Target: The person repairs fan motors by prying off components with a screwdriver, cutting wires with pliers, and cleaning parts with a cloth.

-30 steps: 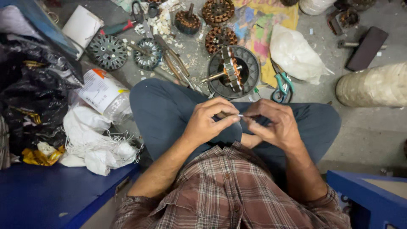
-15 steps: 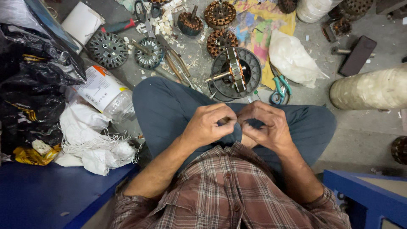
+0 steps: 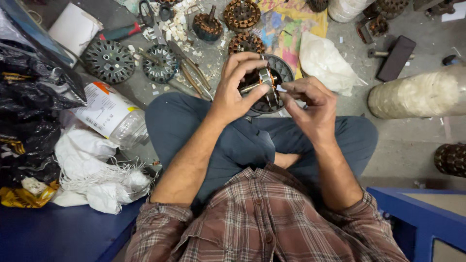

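I sit cross-legged on the floor, looking down at my lap. My left hand (image 3: 239, 87) reaches forward and its fingers curl around a motor stator with copper windings and a steel shaft (image 3: 264, 81), which sits in a round black housing (image 3: 281, 73) on the floor. My right hand (image 3: 310, 104) pinches a small white slip (image 3: 281, 89) between thumb and forefinger, right against the stator's side. Both hands meet above my knees.
Two black finned motor covers (image 3: 108, 60) (image 3: 160, 63), several wound stators (image 3: 241, 14), scissors and pliers lie ahead. A plastic jar (image 3: 114, 116), white cloth (image 3: 97, 174) and black bags (image 3: 29, 111) are at left. A white bag (image 3: 323, 60), dark block (image 3: 397, 57) and wrapped roll (image 3: 420, 94) lie right.
Both hands moved forward from my lap out to the stator in the black housing. The left hand took hold of the stator; the right hand brought the white slip to it.
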